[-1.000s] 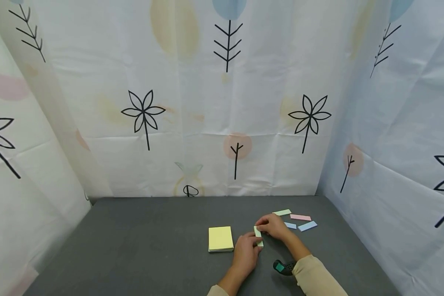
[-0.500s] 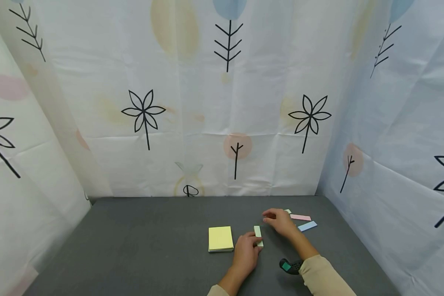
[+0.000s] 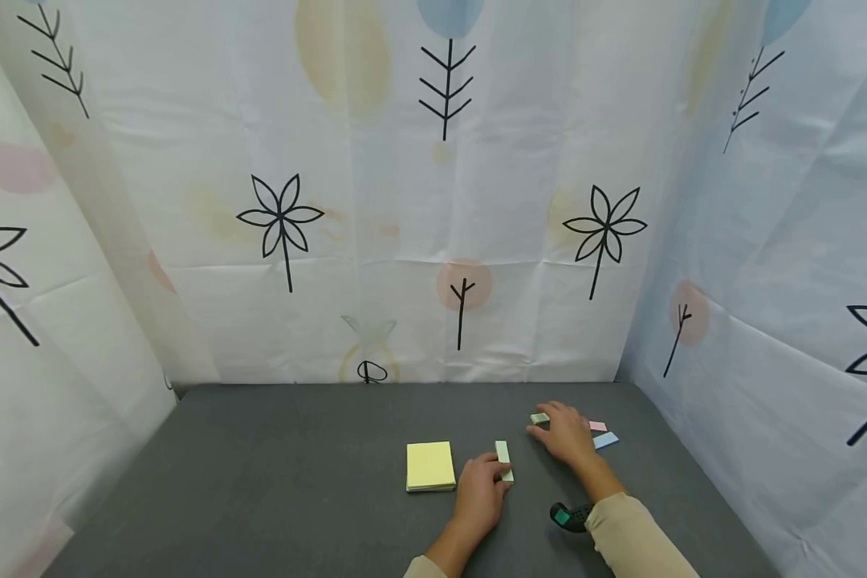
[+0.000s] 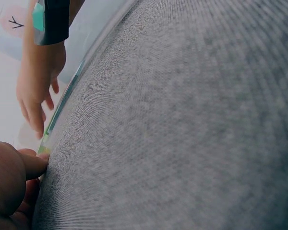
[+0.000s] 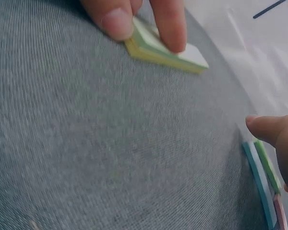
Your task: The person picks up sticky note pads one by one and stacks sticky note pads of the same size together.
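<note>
My left hand (image 3: 479, 491) pinches a narrow pad of sticky notes (image 3: 502, 451), thumb at its near end and a finger on top. This pad, pale green over a yellow layer (image 5: 168, 63), lies flat on the table. Farther back on the right, my right hand (image 3: 567, 433) spreads over a small group of similar strips. A green strip pad (image 3: 539, 418) shows between its thumb and fingers. In the right wrist view, the thumb (image 5: 269, 130) is beside the blue strip pad (image 5: 259, 184) and the green one, apart from them. The right palm partly hides the group.
A square yellow sticky note stack (image 3: 429, 464) stands left of my left hand. Pink (image 3: 598, 426) and light blue (image 3: 606, 440) strips show beyond my right hand. A black wrist device (image 3: 571, 516) hangs under the right sleeve. Patterned curtains (image 3: 376, 201) border the grey table.
My right hand has left the pad under my left hand and moved back and right, over the green strip. The left hand stays in place on its pad.
</note>
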A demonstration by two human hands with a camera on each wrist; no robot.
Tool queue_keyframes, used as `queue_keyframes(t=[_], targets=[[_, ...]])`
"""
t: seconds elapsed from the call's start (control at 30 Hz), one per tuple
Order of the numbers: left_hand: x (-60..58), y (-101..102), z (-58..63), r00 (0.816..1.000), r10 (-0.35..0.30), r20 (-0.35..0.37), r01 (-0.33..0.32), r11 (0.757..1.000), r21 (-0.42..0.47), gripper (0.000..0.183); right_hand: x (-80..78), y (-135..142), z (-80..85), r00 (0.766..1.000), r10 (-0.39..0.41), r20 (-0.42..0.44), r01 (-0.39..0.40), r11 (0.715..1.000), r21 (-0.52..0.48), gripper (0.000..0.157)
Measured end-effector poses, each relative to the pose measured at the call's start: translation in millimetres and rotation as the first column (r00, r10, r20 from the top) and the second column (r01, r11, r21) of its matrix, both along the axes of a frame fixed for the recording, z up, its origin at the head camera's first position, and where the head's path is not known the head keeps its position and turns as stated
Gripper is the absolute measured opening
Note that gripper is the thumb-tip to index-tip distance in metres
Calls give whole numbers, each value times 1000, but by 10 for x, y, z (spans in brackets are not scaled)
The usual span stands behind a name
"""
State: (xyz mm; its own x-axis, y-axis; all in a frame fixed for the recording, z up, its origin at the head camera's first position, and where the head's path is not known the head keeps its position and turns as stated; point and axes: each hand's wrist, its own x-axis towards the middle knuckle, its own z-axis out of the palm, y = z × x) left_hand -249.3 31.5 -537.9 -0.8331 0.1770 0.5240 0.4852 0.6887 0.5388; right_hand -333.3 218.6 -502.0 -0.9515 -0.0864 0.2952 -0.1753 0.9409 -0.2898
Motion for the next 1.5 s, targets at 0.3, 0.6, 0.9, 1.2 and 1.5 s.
queue_keyframes(t=[0.3, 0.6, 0.9, 1.2, 1.5], targets=[[2, -8, -9, 1000, -1, 12, 1, 1000, 4, 26, -8, 28, -69, 997, -20, 74, 20, 1000, 11, 55], [-3, -12, -10, 1000, 1, 9, -1, 1000, -8, 26, -18, 23, -117, 995, 93, 25, -92, 995, -49, 41], [1, -11, 4, 999, -1, 36, 1, 1000, -17, 26, -14, -2, -153, 981, 192, -15, -192, 976, -105, 28], [7, -12, 17, 999, -5, 44, 6, 1000, -8, 25, 5, 11, -147, 964, 255, -83, -262, 960, -100, 17], [13, -9, 26, 999, 1, 43, -1, 1000, -2, 26, -10, 34, -156, 968, 235, -84, -245, 959, -143, 11]])
